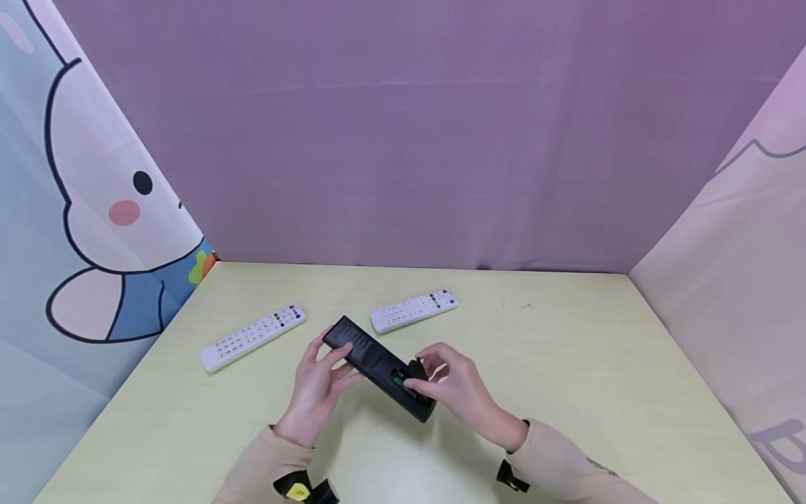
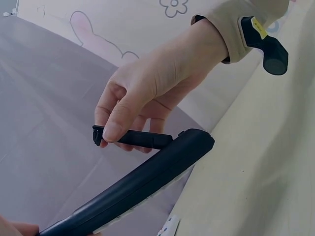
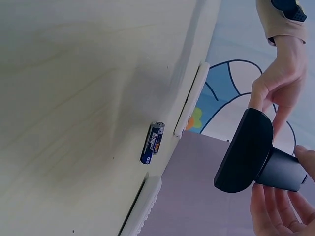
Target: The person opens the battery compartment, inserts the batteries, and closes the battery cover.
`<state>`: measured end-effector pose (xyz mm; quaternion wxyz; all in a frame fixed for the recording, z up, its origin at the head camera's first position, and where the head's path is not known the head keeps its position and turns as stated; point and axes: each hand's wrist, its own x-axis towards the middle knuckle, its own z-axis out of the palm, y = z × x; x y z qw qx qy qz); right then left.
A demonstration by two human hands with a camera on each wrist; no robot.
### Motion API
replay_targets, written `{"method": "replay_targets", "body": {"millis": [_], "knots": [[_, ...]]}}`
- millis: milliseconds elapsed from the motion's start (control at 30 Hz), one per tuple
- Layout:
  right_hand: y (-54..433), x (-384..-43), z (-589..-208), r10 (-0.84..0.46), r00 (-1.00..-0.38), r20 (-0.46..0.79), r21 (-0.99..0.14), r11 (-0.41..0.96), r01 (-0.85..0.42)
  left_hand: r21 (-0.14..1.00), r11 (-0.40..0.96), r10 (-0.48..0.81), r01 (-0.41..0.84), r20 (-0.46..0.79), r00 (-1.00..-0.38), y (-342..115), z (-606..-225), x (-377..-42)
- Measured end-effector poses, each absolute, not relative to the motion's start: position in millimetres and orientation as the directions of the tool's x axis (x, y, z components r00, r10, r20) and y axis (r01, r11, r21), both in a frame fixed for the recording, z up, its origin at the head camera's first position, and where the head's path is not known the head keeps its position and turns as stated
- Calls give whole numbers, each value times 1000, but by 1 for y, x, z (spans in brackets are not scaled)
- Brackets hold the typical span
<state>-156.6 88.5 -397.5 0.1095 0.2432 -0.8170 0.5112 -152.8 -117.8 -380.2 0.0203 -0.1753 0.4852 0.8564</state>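
A black remote control (image 1: pixel 371 358) is tilted above the table, its labelled back toward the head camera. My left hand (image 1: pixel 313 393) grips it by its far end, thumb on the back. At the near end the battery compartment lies uncovered, with a bit of green showing inside. My right hand (image 1: pixel 464 393) pinches the black battery cover (image 2: pixel 145 139) between thumb and fingers. In the left wrist view the cover stands at an angle to the remote, its edge right at the back of the casing. Blue batteries (image 3: pixel 152 142) lie side by side on the table in the right wrist view.
Two white remote controls lie buttons up on the pale wooden table (image 1: pixel 567 350): one white remote (image 1: pixel 253 338) to the left, another white remote (image 1: pixel 414 311) behind the black one. A purple cloth (image 1: pixel 403 140) hangs at the back, with printed cloths on both sides.
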Motion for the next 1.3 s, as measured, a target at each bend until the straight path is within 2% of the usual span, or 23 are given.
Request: {"method": "replay_targets", "body": {"millis": [167,533,1133,1300], "knots": [[88,-157,-400,-309,-821,480,-744,354,-567,824,-528,-135,-203,-318,-939,-117,-380,-152],[86,-157,-404,-362,-678,640,-580,350,-735,819,-541,-143,-190,-312,-939,-116,-379,-153],[85,-158,-407,-423,-599,680,-442,415,-795,827,-534,-149,-175,-296,-944,-114,-375,-151],[86,-160,-409,-445,-553,704,-387,413,-824,828,-530,-140,-183,-298,-944,-113,-374,-150]]}}
